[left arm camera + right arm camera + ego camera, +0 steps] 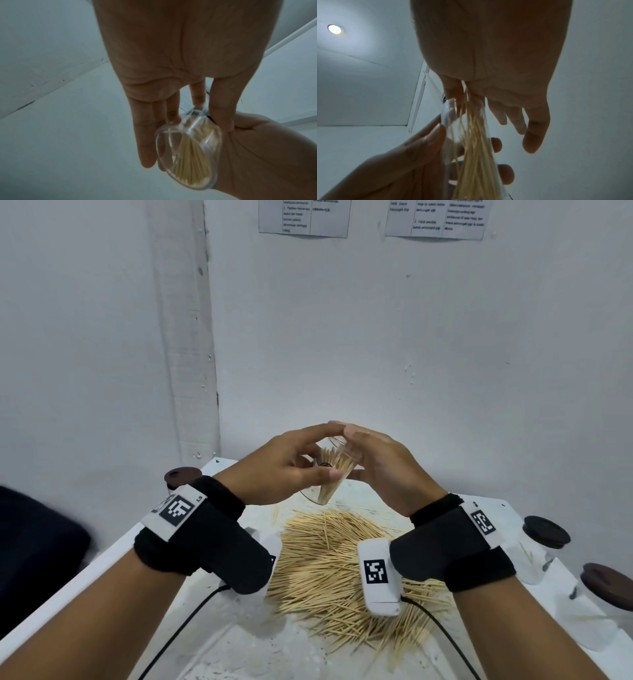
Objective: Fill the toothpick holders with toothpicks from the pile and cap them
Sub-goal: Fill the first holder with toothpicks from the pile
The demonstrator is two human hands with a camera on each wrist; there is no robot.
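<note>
My left hand (325, 451) grips a clear plastic toothpick holder (329, 474), tilted, in the air above the toothpick pile (342, 563). A bunch of toothpicks stands inside it. My right hand (356, 453) rests against the holder's mouth, its fingers fairly straight and touching the toothpick ends. In the left wrist view the holder (188, 155) shows its clear base, with my left hand (187, 121) round it and the right palm (257, 155) beside it. The right wrist view shows the toothpicks (474, 155) running up to my right hand (513, 108).
The white table (239, 645) stands in a corner of white walls. Two clear holders with dark caps (544, 546) (606, 604) stand at its right edge. Another dark-capped holder (181, 477) shows behind my left wrist. A dark object (34, 559) lies off the table's left.
</note>
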